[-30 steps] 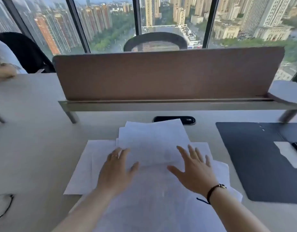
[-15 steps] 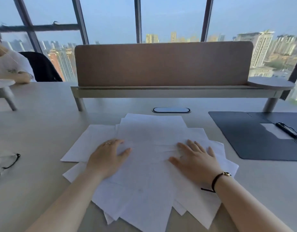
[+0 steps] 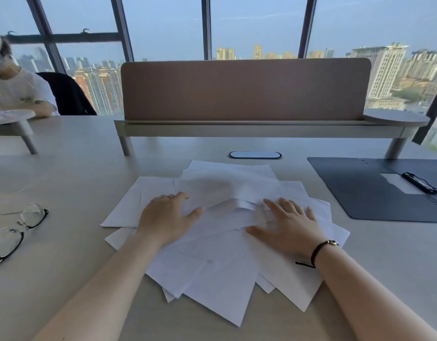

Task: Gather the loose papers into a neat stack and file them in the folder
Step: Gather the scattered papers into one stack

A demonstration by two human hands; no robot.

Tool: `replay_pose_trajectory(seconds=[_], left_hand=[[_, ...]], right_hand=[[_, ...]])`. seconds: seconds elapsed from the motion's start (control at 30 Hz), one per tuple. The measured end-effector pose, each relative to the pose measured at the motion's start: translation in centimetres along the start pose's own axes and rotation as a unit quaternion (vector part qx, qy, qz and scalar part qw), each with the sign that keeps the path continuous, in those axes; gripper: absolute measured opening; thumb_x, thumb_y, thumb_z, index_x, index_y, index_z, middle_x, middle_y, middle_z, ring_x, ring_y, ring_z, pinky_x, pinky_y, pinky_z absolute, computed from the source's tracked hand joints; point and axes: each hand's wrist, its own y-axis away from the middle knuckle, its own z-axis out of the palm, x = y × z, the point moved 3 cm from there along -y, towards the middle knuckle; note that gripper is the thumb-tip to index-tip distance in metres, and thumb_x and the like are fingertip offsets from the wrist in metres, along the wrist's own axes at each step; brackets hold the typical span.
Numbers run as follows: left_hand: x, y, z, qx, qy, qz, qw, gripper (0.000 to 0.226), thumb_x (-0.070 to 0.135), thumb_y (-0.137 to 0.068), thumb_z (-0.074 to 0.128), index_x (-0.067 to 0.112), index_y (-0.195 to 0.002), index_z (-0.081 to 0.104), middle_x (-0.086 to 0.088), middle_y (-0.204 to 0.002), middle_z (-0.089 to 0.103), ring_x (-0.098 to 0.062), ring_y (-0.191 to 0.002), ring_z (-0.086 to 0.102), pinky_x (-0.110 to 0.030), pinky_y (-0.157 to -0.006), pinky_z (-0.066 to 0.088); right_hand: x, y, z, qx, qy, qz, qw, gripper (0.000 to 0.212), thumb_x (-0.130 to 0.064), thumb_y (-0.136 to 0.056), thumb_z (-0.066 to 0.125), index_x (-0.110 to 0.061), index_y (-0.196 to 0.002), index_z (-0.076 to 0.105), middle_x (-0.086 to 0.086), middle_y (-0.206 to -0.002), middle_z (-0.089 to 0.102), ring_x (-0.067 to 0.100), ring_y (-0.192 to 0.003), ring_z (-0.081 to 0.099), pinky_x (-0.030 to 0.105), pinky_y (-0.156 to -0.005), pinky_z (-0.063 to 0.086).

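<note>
Several loose white papers (image 3: 222, 274) lie fanned out at odd angles on the desk in front of me. My left hand (image 3: 165, 217) rests flat on the left side of the pile, fingers spread. My right hand (image 3: 286, 227) presses flat on the right side, fingers apart. Between the hands the top sheets bulge up into a ridge (image 3: 234, 205). A dark open folder (image 3: 375, 190) lies flat at the right of the desk, with a white sheet under its black clip (image 3: 420, 182). Neither hand grips a sheet.
A pair of glasses (image 3: 18, 230) lies at the left desk edge. A brown divider screen (image 3: 244, 89) on a raised shelf runs across the back. A cable port (image 3: 255, 155) sits behind the papers. Another person (image 3: 13, 92) sits at the far left.
Both hands have slid inward toward each other on the pile, and the top sheets have buckled up between them. The camera has tilted up since a second ago.
</note>
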Motion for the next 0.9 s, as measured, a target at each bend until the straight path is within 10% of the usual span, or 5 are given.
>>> replay_pose_trajectory(seconds=[0.23, 0.47, 0.6, 0.73, 0.9], left_hand=[[0.2, 0.0, -0.3, 0.005, 0.127, 0.029, 0.991, 0.042, 0.063, -0.084, 0.061, 0.035, -0.114, 0.071, 0.012, -0.078, 0.070, -0.013, -0.088, 0.064, -0.030, -0.078, 0.050], [-2.0, -1.3, 0.3, -0.014, 0.271, -0.019, 0.962, 0.023, 0.041, -0.088, 0.070, 0.026, -0.105, 0.074, 0.003, -0.076, 0.070, -0.005, -0.078, 0.066, -0.023, -0.076, 0.051], [-4.4, -2.4, 0.0, 0.039, 0.191, -0.039, 0.980, 0.032, 0.042, -0.089, 0.067, 0.025, -0.116, 0.069, 0.003, -0.110, 0.067, -0.012, -0.107, 0.062, -0.034, -0.092, 0.049], [-8.0, -3.3, 0.5, -0.060, 0.033, -0.148, 0.987, 0.073, 0.066, -0.092, 0.041, 0.017, -0.147, 0.042, -0.009, -0.157, 0.040, -0.027, -0.147, 0.030, -0.047, -0.118, 0.025], [-4.7, -2.5, -0.4, -0.098, -0.035, -0.149, 0.983, 0.085, 0.072, -0.092, 0.018, 0.015, -0.155, 0.022, -0.013, -0.156, 0.040, -0.033, -0.142, 0.037, -0.045, -0.111, 0.033]], right_hand=[[-0.6, -0.6, -0.3, 0.025, -0.014, -0.034, 0.999, 0.088, -0.087, -0.074, 0.043, -0.054, -0.151, 0.017, -0.012, -0.161, 0.030, 0.013, -0.152, 0.017, 0.054, -0.125, 0.004], [-0.8, -0.9, -0.6, 0.029, -0.061, -0.073, 0.995, 0.105, -0.089, -0.067, 0.052, -0.056, -0.153, 0.003, -0.020, -0.152, 0.040, 0.010, -0.145, 0.031, 0.041, -0.122, 0.023], [-0.5, -1.3, -0.5, 0.048, -0.040, -0.068, 0.996, 0.086, -0.083, -0.077, 0.048, -0.055, -0.152, 0.017, -0.022, -0.152, 0.043, 0.008, -0.144, 0.034, 0.033, -0.119, 0.024], [-0.5, -1.0, -0.5, 0.050, -0.013, -0.071, 0.996, 0.078, -0.082, -0.080, 0.044, -0.051, -0.151, 0.028, -0.023, -0.152, 0.043, 0.007, -0.144, 0.033, 0.032, -0.118, 0.025], [-0.4, -0.8, -0.4, 0.045, -0.020, -0.053, 0.997, 0.081, -0.085, -0.079, 0.041, -0.049, -0.151, 0.028, -0.017, -0.157, 0.036, 0.008, -0.149, 0.024, 0.036, -0.122, 0.017]])
